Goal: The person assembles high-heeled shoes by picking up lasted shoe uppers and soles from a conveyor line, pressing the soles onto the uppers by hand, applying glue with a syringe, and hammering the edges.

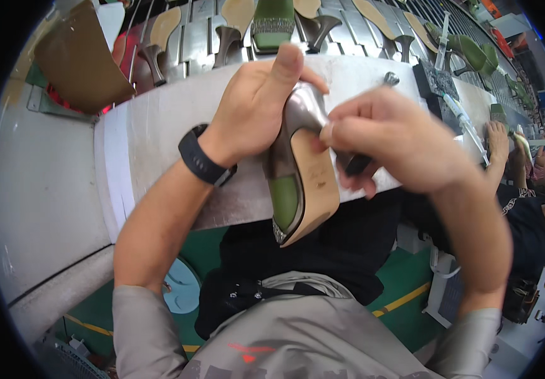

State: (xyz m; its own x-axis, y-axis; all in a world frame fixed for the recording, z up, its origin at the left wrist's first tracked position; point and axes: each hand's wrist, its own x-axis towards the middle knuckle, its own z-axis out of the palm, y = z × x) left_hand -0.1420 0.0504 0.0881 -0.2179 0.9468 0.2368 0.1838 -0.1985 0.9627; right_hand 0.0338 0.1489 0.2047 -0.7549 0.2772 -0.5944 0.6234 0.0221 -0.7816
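While bench (159, 129) pale, floor (405, 275) green.

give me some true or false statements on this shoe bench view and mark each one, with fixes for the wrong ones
1. The left hand holds the shoe. True.
2. The black wristband is on the right wrist. False: the black wristband is on the left wrist.
3. The shoe's tan sole faces the camera. True.
4. The toe points away from the person. False: the toe points toward the person's lap.
5. Beyond the bench, a green shoe piece rests on the metal line. True.
6. The right hand lies flat on the bench. False: the right hand is by the heel, fingers curled round a black object.
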